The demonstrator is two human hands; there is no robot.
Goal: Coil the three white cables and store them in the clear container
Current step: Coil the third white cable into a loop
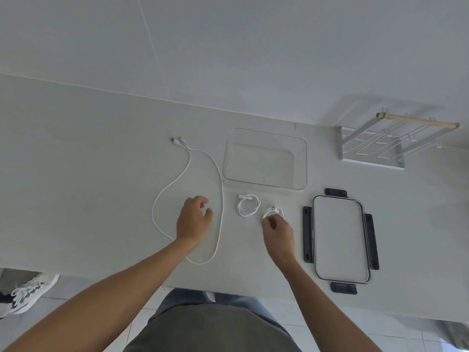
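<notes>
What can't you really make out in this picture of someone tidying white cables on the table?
- Head view: the right hand covers part of the small coil, so its grip is unclear.
- Left hand: its own fingers hide whether it touches anything.
- Long cable: plug type too small.
- Shoe: cut off by the left edge.

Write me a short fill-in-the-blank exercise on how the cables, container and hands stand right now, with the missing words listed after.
1. The clear container holds ____ cables so far.
2. The right hand pinches a ____ cable near the lid.
3. The long cable lies uncoiled on the counter, passing around the ____ hand.
4. The lid lies ____ the container, flat on the counter.

Missing words: no; coiled; left; off
</notes>
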